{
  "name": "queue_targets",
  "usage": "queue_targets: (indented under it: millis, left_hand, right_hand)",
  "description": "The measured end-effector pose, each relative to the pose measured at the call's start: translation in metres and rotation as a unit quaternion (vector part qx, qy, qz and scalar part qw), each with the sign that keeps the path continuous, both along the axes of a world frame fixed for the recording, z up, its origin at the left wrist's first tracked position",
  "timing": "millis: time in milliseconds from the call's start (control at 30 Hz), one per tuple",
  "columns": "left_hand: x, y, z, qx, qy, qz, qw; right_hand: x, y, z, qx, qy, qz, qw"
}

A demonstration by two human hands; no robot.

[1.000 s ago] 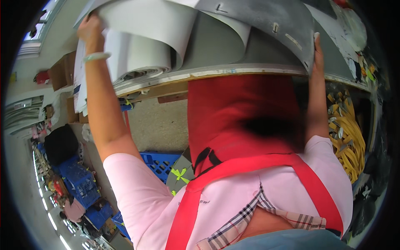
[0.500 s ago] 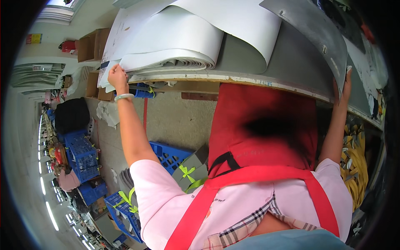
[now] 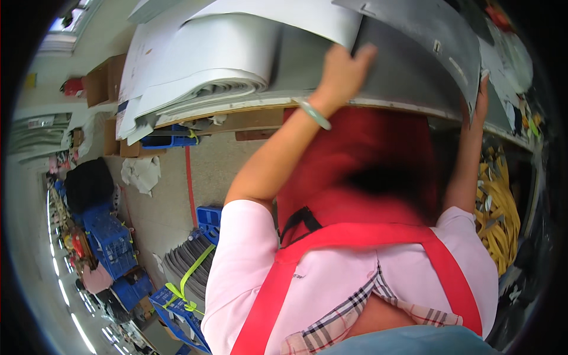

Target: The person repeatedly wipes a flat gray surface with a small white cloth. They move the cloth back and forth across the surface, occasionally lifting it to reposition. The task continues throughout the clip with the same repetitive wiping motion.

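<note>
My left hand, slightly blurred, is raised over the table's front edge at the curled edge of a white sheet. Its thumb stands apart from the fingers, which seem to touch the sheet; a pale bangle circles the wrist. On the right, my right hand grips the lower end of a curved grey sheet, fingers on one side and thumb on the other. A thick folded roll of white sheeting lies left on the table. Flat dark grey sheeting covers the table between my hands.
The table's pale front edge runs across before me. Cardboard boxes stand at the left. Blue crates and a strapped stack of grey pieces sit lower left. Yellow strips hang at the right.
My left hand has left the folded roll's left end and moved right to the curled white sheet, whose hanging edge is now higher. My right hand stays on the grey sheet. The view shifted slightly.
</note>
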State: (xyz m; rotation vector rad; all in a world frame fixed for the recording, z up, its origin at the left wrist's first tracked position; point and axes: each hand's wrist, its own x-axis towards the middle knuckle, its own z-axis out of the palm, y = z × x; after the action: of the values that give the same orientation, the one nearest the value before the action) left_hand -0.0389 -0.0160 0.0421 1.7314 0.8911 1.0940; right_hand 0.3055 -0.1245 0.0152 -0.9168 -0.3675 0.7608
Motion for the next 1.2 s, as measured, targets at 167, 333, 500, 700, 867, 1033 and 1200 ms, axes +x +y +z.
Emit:
queue_targets:
  millis: [167, 333, 500, 700, 867, 1033, 1200]
  left_hand:
    - [0.032, -0.05, -0.056, 0.33, 0.317, -0.05, 0.888]
    - [0.047, -0.052, -0.051, 0.285, 0.313, -0.101, 0.9]
    - [0.098, -0.086, -0.061, 0.324, 0.253, -0.161, 0.897]
    - [0.099, -0.105, -0.064, 0.285, 0.132, -0.218, 0.924]
    - [0.036, -0.095, -0.028, 0.15, 0.065, -0.245, 0.956]
    - [-0.039, -0.04, -0.007, 0.201, 0.128, -0.063, 0.969]
    - [-0.077, 0.002, -0.012, 0.274, 0.34, -0.016, 0.899]
  right_hand:
    - [0.051, -0.041, 0.009, 0.023, -0.03, -0.055, 0.998]
    - [0.102, -0.059, 0.008, 0.263, 0.114, 0.103, 0.952]
    - [0.081, -0.036, 0.029, 0.21, 0.078, 0.039, 0.974]
    - [-0.012, 0.009, 0.08, 0.014, -0.042, 0.054, 0.998]
    - [-0.005, 0.048, 0.015, -0.047, -0.182, 0.138, 0.972]
    - [-0.037, 0.069, 0.004, -0.319, -0.439, 0.109, 0.833]
    - [-0.017, 0.081, 0.013, -0.322, -0.473, 0.141, 0.808]
